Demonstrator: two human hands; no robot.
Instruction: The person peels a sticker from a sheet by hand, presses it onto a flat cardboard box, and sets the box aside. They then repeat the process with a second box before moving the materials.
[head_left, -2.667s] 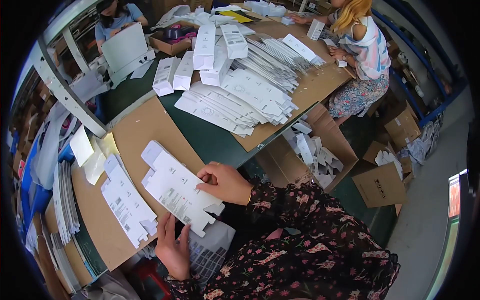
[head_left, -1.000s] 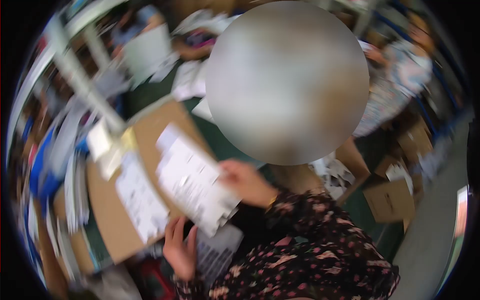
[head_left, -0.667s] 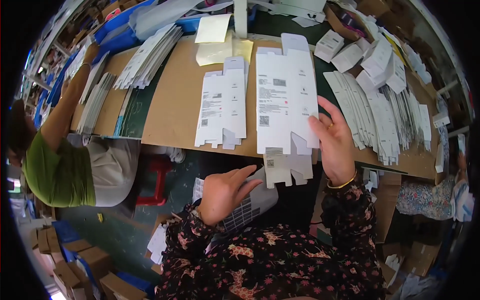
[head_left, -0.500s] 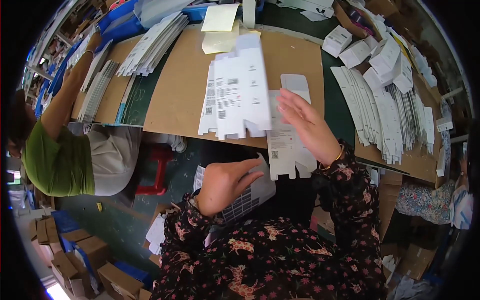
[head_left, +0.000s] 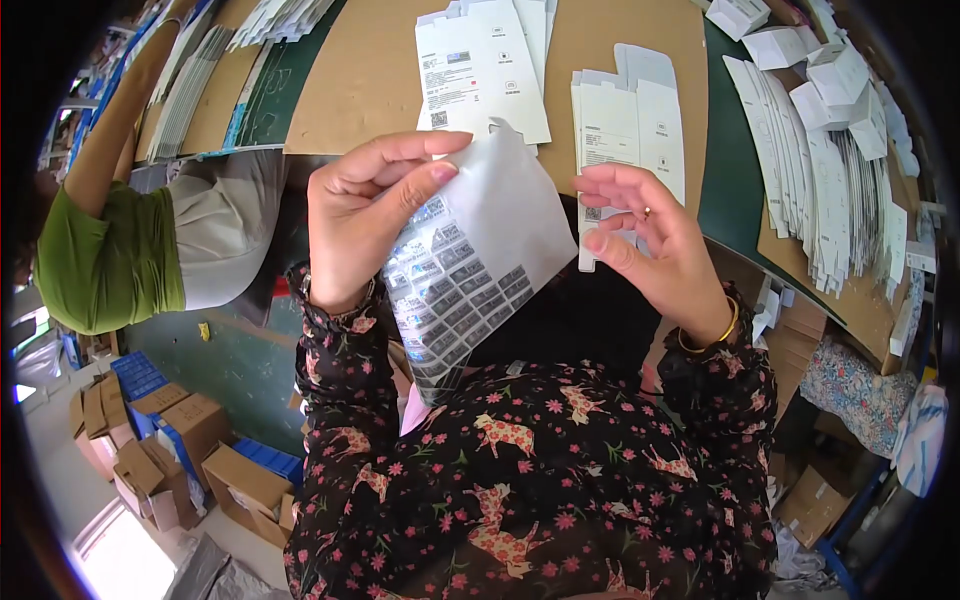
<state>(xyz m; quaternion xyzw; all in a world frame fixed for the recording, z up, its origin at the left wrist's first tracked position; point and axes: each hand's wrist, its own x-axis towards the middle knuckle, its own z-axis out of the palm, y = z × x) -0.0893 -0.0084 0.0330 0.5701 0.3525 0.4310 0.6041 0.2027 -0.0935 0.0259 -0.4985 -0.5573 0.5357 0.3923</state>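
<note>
A sheet of small silvery-grey stickers [head_left: 455, 295], with a bare white backing area at its upper end, hangs tilted in front of my chest. My left hand [head_left: 360, 210] pinches its upper left corner between thumb and fingers. Just off the sheet's right edge is my right hand [head_left: 655, 245], its fingers half bent and apart, with nothing visible in them. Beyond that hand, a flat white carton [head_left: 610, 125] lies on the brown board. More flat white cartons [head_left: 480, 75] overlap behind the sheet, their lower ends partly covered.
Brown cardboard [head_left: 365, 80] covers the table in front of me. To the right stand rows of flat cartons [head_left: 820, 190] and several folded white boxes [head_left: 835, 75]. A co-worker in a green top [head_left: 110, 260] sits at the left. Brown boxes [head_left: 245, 480] stand on the floor.
My left hand has risen with the sticker sheet, which was low by my lap. My right hand has drawn back from the right carton. The view has tipped down toward my body.
</note>
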